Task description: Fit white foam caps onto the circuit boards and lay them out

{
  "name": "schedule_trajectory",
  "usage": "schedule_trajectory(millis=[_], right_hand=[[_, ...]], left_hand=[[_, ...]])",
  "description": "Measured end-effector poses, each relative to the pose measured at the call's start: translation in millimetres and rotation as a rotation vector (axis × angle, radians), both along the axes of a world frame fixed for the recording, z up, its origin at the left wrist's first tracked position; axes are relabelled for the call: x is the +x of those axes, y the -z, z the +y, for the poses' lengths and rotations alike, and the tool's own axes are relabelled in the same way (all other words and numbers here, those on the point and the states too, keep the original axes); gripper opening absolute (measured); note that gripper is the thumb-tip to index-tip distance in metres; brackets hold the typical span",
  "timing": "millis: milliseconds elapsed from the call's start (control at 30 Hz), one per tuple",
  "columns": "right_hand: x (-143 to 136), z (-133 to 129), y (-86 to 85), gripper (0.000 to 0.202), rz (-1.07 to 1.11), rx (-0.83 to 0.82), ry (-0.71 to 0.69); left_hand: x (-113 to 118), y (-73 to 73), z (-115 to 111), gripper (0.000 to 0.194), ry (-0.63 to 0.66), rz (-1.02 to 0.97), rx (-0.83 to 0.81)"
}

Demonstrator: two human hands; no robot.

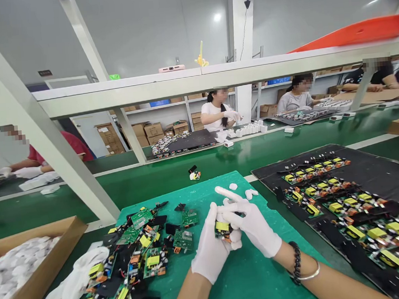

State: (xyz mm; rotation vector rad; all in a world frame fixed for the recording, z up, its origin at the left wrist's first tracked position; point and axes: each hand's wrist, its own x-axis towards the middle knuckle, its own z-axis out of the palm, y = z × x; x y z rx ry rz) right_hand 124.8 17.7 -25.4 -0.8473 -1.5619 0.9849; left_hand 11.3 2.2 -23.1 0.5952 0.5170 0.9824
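Note:
A small circuit board (222,227) with a yellow-wrapped transformer sits in my left hand (211,248), whose white-gloved fingers close round it above the green mat (260,279). My right hand (253,224), gloved as well, grips the board from above with its fingers, the index finger stretched out past it. Part of the board is hidden behind the fingers. To the left lies a loose heap of similar circuit boards (153,260), some with their green undersides up. White pads (250,193) rest on the mat beyond my right hand.
Boards in rows (351,203) lie on a black sheet (372,167) to the right. A cardboard box (70,230) of white pieces and a white glove (81,276) are at left. A small board (195,175) is on the green conveyor (173,170). Several co-workers sit beyond the frame (180,83).

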Motion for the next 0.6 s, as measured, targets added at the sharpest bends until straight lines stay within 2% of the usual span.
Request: schedule_trajectory(millis=[133, 300, 400, 467, 600], right_hand=[[-2, -2, 1.4, 0.014, 0.038, -0.055, 0.012], [-3, 0, 4.9, 0.02, 0.08, -0.092, 0.031], [0, 2, 5.8, 0.022, 0.039, -0.022, 0.088], [2, 3, 5.4, 0.023, -0.041, 0.091, 0.109], [3, -2, 2.2, 0.068, -0.421, 0.282, 0.009]], left_hand=[[2, 2.8, -1, 0.037, -0.01, -0.004, 0.027], [-2, 1.4, 3, 0.036, 0.031, -0.099, -0.032], [-5, -0.2, 5, 0.031, 0.043, -0.111, -0.055], [-6, -2.6, 5, 0.03, 0.033, -0.118, -0.059], [-7, -10.9, 1, 0.032, -0.065, -0.064, 0.018]])
